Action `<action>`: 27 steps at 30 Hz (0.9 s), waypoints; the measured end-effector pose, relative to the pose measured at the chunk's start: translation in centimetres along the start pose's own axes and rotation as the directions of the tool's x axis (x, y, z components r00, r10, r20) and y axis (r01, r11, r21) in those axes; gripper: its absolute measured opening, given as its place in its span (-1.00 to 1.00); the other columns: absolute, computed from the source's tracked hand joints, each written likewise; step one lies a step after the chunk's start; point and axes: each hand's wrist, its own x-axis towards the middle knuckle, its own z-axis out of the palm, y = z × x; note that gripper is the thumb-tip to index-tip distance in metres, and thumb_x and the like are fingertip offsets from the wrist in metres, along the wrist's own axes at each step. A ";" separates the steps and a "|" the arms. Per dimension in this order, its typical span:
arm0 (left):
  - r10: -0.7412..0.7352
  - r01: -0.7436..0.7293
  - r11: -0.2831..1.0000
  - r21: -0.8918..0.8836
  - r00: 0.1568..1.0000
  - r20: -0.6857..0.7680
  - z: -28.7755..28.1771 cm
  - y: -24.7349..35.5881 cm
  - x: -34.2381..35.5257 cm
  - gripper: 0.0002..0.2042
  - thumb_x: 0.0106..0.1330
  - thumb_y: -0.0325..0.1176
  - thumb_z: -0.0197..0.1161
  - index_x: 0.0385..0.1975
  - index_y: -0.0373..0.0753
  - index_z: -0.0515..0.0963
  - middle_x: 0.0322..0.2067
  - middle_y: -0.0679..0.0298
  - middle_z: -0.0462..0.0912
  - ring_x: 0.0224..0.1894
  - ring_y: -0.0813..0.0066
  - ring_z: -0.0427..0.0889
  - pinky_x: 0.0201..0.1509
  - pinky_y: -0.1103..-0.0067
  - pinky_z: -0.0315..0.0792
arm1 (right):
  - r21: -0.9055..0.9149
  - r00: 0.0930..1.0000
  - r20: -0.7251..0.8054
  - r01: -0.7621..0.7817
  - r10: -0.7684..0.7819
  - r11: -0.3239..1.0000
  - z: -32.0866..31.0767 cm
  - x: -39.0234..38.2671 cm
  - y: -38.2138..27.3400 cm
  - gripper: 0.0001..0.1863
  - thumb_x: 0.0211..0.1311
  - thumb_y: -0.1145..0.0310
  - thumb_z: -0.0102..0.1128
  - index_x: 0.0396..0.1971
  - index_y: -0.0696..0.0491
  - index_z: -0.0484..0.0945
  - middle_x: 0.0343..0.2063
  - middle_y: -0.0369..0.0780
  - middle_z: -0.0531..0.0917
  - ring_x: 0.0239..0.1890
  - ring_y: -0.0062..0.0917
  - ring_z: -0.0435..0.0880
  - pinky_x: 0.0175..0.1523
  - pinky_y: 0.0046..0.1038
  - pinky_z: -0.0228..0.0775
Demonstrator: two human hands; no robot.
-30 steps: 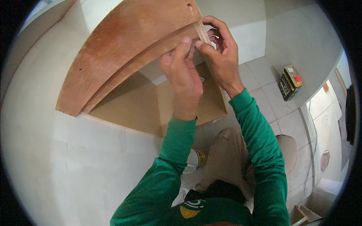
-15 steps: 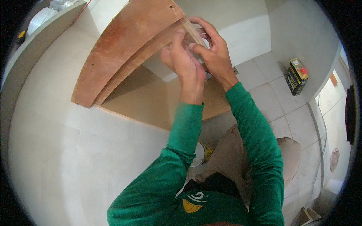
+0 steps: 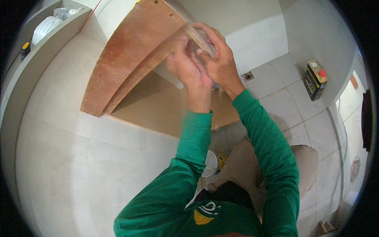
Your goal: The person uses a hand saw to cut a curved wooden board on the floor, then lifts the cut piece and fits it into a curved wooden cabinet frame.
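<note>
A curved brown wooden piece (image 3: 130, 59) with a second, thinner curved layer along its inner side rises at the upper left, above a flat tan board (image 3: 158, 102). My right hand (image 3: 221, 59) is closed round the pale wooden edge strip (image 3: 199, 38) at the piece's end, its thumb on the near side and its fingers over the far side. Close beside it, my left hand (image 3: 191, 71) is raised against the inner side of that end. Its fingers are bent but blurred and partly hidden, so whether anything is in them does not show.
A black and yellow can with a red cap (image 3: 316, 81) stands on the tiled floor (image 3: 276, 79) by the right wall. An open white tub (image 3: 211, 162) sits beside my leg. At far left a curved grey ledge (image 3: 47, 59) holds clear plastic-wrapped things (image 3: 46, 28).
The view has shifted slightly, so more of the left ledge shows. Both hands stay at the same end of the wooden piece; the right hand's fingers lie a little closer along the edge strip.
</note>
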 end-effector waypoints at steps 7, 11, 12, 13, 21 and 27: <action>-0.017 0.012 0.998 0.062 0.996 0.084 -0.7 0.1 -0.1 -0.85 0.46 -0.40 0.32 -0.12 -0.35 0.62 -0.09 0.21 0.68 0.03 0.37 0.63 0.26 0.40 0.53 | 0.155 0.996 0.086 -0.036 0.023 0.987 -1.0 0.0 0.5 -0.27 0.21 0.67 0.18 0.44 -0.03 0.55 0.35 -0.08 0.62 0.41 -0.17 0.55 0.57 -0.22 0.29; 0.036 -0.037 0.999 0.029 0.998 0.043 -0.5 -0.3 0.1 -0.87 0.44 -0.43 0.33 -0.27 -0.40 0.66 -0.20 0.20 0.73 -0.08 0.42 0.72 0.09 0.46 0.62 | 0.174 0.996 0.093 -0.015 -0.001 0.985 -1.0 -0.1 1.0 -0.26 0.23 0.69 0.18 0.46 -0.04 0.54 0.38 -0.07 0.61 0.44 -0.16 0.54 0.59 -0.22 0.27; 0.036 -0.038 0.999 0.035 0.998 0.047 -0.4 -0.3 0.1 -0.86 0.45 -0.43 0.32 -0.25 -0.40 0.66 -0.18 0.20 0.74 -0.07 0.42 0.72 0.10 0.46 0.61 | 0.164 0.996 0.086 -0.010 -0.004 0.986 -0.9 -0.1 1.1 -0.26 0.23 0.69 0.18 0.46 -0.04 0.54 0.39 -0.07 0.61 0.45 -0.16 0.53 0.59 -0.21 0.26; 0.042 -0.043 0.998 0.039 0.998 0.048 -0.4 -0.3 0.1 -0.86 0.46 -0.42 0.31 -0.23 -0.41 0.66 -0.17 0.19 0.74 -0.06 0.42 0.72 0.12 0.47 0.61 | 0.160 0.997 0.074 -0.008 -0.004 0.987 -0.8 -0.1 1.2 -0.26 0.23 0.69 0.18 0.45 -0.04 0.54 0.38 -0.07 0.62 0.44 -0.16 0.54 0.59 -0.21 0.26; -0.005 -0.003 0.997 0.071 0.993 0.116 -0.6 -0.2 -0.1 -0.85 0.43 -0.38 0.31 -0.15 -0.32 0.58 -0.11 0.20 0.64 0.04 0.35 0.59 0.30 0.39 0.48 | 0.117 0.999 0.029 0.039 -0.042 0.992 -0.7 -0.3 1.1 -0.27 0.20 0.70 0.20 0.43 -0.03 0.56 0.36 -0.08 0.64 0.44 -0.15 0.54 0.58 -0.19 0.25; -0.008 0.000 0.997 0.075 0.994 0.108 -0.7 -0.1 0.3 -0.85 0.44 -0.39 0.30 -0.15 -0.34 0.58 -0.12 0.20 0.64 0.02 0.34 0.61 0.28 0.38 0.53 | 0.106 0.996 0.089 0.006 -0.016 0.994 -0.8 -0.2 1.0 -0.29 0.32 0.74 0.14 0.50 0.10 0.48 0.47 -0.14 0.54 0.55 -0.37 0.43 0.66 -0.31 0.17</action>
